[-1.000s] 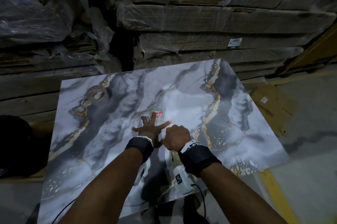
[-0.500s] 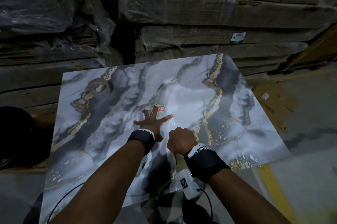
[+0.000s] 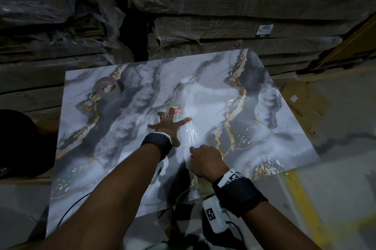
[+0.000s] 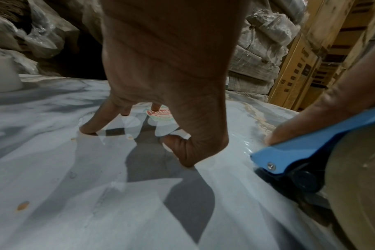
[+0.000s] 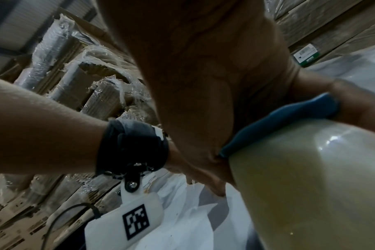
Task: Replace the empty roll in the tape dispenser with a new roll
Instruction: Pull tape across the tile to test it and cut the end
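My left hand (image 3: pixel 168 125) lies spread and flat on the marble-patterned table (image 3: pixel 264 127), its fingers (image 4: pixel 90 128) pressing down beside a round red and green sticker (image 3: pixel 175 111). My right hand (image 3: pixel 205 160) grips the blue tape dispenser (image 4: pixel 310 148), which carries a full roll of clear tape (image 5: pixel 310 177). In the head view the dispenser is hidden under that hand. A strip of clear tape (image 3: pixel 192 133) runs on the table from my left thumb to the right hand. A brown empty roll (image 3: pixel 106 88) lies at the table's far left corner.
Stacks of flattened cardboard wrapped in plastic (image 3: pixel 223 15) rise right behind the table. A dark round object (image 3: pixel 18 144) sits on the floor to the left. Flat cardboard (image 3: pixel 301 103) and a yellow floor line (image 3: pixel 305 209) are to the right.
My right hand has drawn the dispenser back toward me, away from the left hand, and a longer strip of tape lies on the table. The left hand stays pressed in place.
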Action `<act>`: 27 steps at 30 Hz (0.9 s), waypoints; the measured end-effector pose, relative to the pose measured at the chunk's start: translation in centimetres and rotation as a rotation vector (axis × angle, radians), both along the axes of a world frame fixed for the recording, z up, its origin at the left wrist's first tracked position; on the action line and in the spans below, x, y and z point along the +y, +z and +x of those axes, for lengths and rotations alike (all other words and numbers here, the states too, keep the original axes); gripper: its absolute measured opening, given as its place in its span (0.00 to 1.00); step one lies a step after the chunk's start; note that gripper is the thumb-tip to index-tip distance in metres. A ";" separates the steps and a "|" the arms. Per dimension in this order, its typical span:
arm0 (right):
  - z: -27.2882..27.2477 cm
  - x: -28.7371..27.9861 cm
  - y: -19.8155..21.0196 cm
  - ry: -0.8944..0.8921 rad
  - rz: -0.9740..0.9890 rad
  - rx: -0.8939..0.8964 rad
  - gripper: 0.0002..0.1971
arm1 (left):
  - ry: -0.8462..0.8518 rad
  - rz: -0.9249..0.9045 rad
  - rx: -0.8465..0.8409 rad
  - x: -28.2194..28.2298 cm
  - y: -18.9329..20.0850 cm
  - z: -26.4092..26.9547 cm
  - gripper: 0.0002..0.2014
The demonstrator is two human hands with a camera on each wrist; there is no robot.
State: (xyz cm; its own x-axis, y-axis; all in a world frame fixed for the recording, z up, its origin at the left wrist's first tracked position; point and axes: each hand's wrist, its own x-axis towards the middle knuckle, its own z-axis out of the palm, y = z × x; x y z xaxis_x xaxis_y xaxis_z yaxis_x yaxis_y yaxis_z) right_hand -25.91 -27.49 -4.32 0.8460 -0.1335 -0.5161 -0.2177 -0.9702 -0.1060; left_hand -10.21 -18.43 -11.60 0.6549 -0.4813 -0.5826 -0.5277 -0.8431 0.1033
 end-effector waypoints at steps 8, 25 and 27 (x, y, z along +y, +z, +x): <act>1.7 -0.2 0.4 -0.040 -0.019 0.063 0.14 | -0.036 0.026 -0.024 0.1 -0.3 -0.2 0.57; -0.2 0.6 -2.2 -0.132 -0.005 -0.080 0.18 | -0.558 -0.309 -0.126 3.6 -3.9 -4.5 0.42; 0.0 0.1 -2.0 -0.108 0.011 -0.052 0.18 | -0.546 -0.291 -0.133 3.5 -4.0 -4.4 0.43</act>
State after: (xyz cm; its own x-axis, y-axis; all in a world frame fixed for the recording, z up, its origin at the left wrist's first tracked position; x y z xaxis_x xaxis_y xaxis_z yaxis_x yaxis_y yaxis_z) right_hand -25.90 -27.39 -6.35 0.8528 -0.2200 -0.4737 -0.3151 -0.9400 -0.1308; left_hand -14.64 -14.96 -15.59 0.3281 -0.8932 -0.3076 -0.8980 -0.3959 0.1918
